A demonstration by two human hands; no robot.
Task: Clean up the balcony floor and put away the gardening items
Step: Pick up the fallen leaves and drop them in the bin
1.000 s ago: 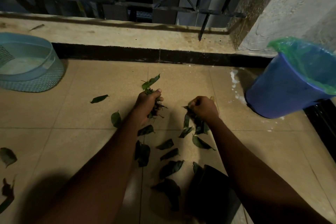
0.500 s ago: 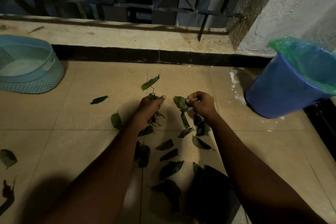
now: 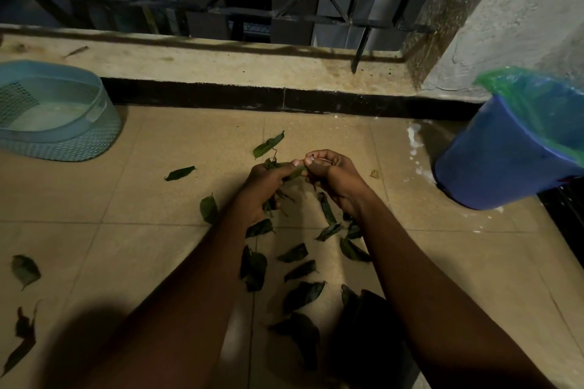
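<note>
Several dark green leaves (image 3: 300, 292) lie scattered on the tan tiled floor (image 3: 177, 199) in front of me. My left hand (image 3: 264, 188) grips a bunch of leaves (image 3: 274, 197), and a leaf on a thin stem (image 3: 268, 145) sticks up above it. My right hand (image 3: 331, 172) has come up against the left one and pinches a leaf (image 3: 295, 171) between the two hands. Both hands hover just above the floor at the middle of the view.
A blue bucket with a green plastic liner (image 3: 518, 148) stands at the right by the wall. A light blue mesh basket (image 3: 53, 112) sits at the left. A raised ledge (image 3: 221, 68) with a metal railing runs along the back. More leaves (image 3: 25, 270) lie far left.
My right hand lifted a leaf off the floor and moved left until it met my left hand. The left hand rose slightly with its bunch.
</note>
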